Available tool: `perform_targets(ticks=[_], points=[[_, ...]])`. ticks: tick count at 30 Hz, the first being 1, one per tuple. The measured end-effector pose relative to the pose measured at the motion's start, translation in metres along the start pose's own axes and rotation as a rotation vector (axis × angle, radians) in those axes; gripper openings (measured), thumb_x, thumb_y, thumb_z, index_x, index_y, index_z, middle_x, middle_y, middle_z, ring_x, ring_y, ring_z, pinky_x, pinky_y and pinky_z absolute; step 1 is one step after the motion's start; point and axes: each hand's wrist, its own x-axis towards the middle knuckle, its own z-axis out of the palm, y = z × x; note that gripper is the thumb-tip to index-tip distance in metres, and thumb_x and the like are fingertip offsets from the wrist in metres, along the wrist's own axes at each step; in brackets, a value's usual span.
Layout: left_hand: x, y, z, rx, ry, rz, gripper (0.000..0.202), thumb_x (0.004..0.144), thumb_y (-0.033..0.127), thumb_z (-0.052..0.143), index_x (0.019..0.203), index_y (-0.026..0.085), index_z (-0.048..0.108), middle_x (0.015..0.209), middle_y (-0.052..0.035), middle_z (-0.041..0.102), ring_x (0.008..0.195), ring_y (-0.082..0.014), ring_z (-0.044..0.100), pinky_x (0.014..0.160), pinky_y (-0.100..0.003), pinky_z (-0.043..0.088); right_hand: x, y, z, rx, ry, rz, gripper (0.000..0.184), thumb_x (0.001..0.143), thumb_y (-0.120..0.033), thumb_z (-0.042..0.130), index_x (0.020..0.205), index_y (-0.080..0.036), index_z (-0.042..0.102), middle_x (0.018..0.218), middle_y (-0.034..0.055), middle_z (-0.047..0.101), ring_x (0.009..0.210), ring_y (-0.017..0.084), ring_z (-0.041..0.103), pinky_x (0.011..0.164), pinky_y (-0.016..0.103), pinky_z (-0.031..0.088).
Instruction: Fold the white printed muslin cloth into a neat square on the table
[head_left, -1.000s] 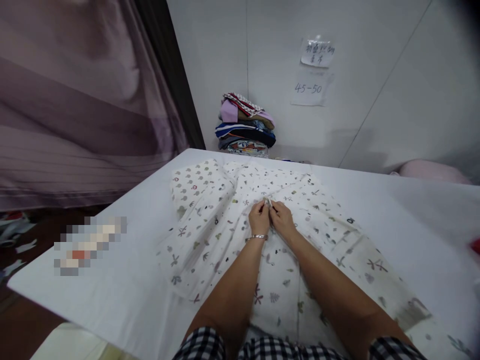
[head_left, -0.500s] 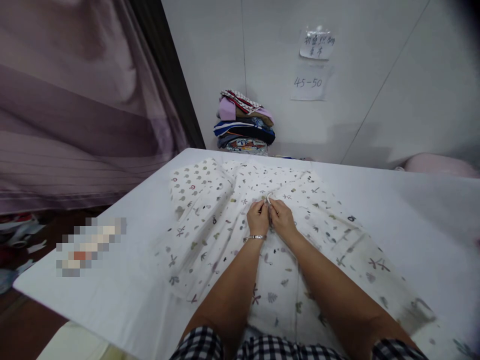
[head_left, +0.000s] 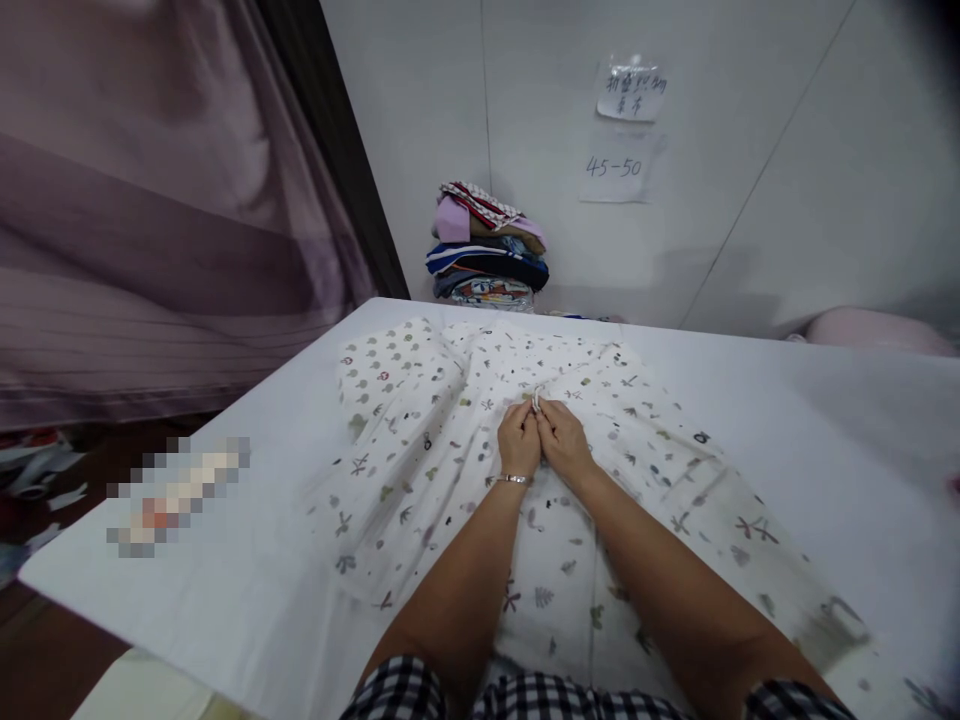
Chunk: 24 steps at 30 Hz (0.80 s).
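Note:
A white patterned garment [head_left: 420, 440] with small leaf and animal prints lies spread flat on the white table [head_left: 225, 560]. My left hand [head_left: 519, 440], a thin bracelet at its wrist, and my right hand [head_left: 564, 440] meet at the middle of the garment's front. Both hands pinch the fabric where its two front edges join, fingertips touching each other. What exactly sits between the fingertips is too small to make out. My forearms reach out from checked sleeves at the bottom edge.
A stack of folded clothes [head_left: 487, 245] stands against the white wall beyond the table's far edge. Two paper notes [head_left: 622, 130] hang on the wall. A mauve curtain [head_left: 150, 200] fills the left. A pink cushion-like thing [head_left: 877, 330] lies at far right.
Both hands stay pinched at the same spot on the garment's front. Only the camera view has shifted slightly.

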Motion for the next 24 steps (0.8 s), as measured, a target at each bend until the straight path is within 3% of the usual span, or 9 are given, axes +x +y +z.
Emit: perform_targets(ticks=[7, 10, 13, 17, 20, 24], points=[[-0.002, -0.003, 0.002, -0.248, -0.047, -0.129, 0.033, 0.078, 0.013, 0.042, 0.1, 0.017, 0.068, 0.103, -0.0057, 0.067, 0.096, -0.018, 0.061, 0.089, -0.036, 0.048, 0.002, 0.001, -0.004, -0.059, 0.009, 0.088, 0.025, 0.087, -0.029, 0.041, 0.103, -0.021, 0.058, 0.093, 0.0067, 0.058, 0.087, 0.019, 0.054, 0.077, 0.032, 0.045], [-0.002, -0.001, 0.002, -0.286, -0.052, -0.101, 0.029, 0.082, 0.021, 0.046, 0.102, 0.018, 0.067, 0.102, -0.0061, 0.067, 0.093, -0.018, 0.062, 0.086, -0.035, 0.05, 0.008, 0.002, -0.008, -0.026, 0.005, 0.094, 0.021, 0.086, -0.028, 0.041, 0.091, -0.021, 0.06, 0.085, 0.0046, 0.059, 0.081, 0.018, 0.054, 0.075, 0.031, 0.043], [-0.001, 0.002, 0.004, -0.277, -0.052, -0.056, 0.027, 0.084, 0.029, 0.048, 0.103, 0.02, 0.066, 0.1, -0.006, 0.064, 0.087, -0.0159, 0.062, 0.081, -0.033, 0.051, 0.014, -0.002, -0.027, 0.124, 0.057, 0.16, 0.02, 0.084, -0.032, 0.045, 0.082, -0.02, 0.061, 0.072, 0.0009, 0.057, 0.072, 0.016, 0.052, 0.07, 0.029, 0.042], [-0.002, 0.006, 0.006, -0.255, -0.064, -0.055, 0.025, 0.084, 0.031, 0.048, 0.098, 0.02, 0.066, 0.095, -0.005, 0.061, 0.084, -0.0143, 0.061, 0.075, -0.029, 0.051, 0.016, -0.027, -0.088, 0.386, 0.124, 0.309, 0.02, 0.079, -0.039, 0.054, 0.079, -0.02, 0.059, 0.068, -0.002, 0.057, 0.065, 0.014, 0.051, 0.063, 0.026, 0.041], [-0.002, 0.012, 0.006, -0.241, -0.093, -0.034, 0.022, 0.082, 0.027, 0.049, 0.095, 0.02, 0.065, 0.094, -0.0047, 0.061, 0.084, -0.0139, 0.06, 0.073, -0.027, 0.05, 0.003, -0.058, -0.159, 0.563, 0.119, 0.339, 0.019, 0.075, -0.039, 0.061, 0.086, -0.023, 0.061, 0.076, -0.0007, 0.062, 0.066, 0.014, 0.055, 0.06, 0.026, 0.043], [0.0, 0.021, -0.001, -0.195, -0.093, -0.018, 0.023, 0.08, 0.022, 0.049, 0.098, 0.019, 0.063, 0.102, -0.0064, 0.06, 0.085, -0.0138, 0.059, 0.07, -0.025, 0.05, -0.049, -0.104, -0.262, 0.494, 0.242, 0.297, 0.022, 0.073, -0.036, 0.067, 0.091, -0.025, 0.063, 0.086, 0.0073, 0.065, 0.075, 0.019, 0.06, 0.06, 0.029, 0.046]])
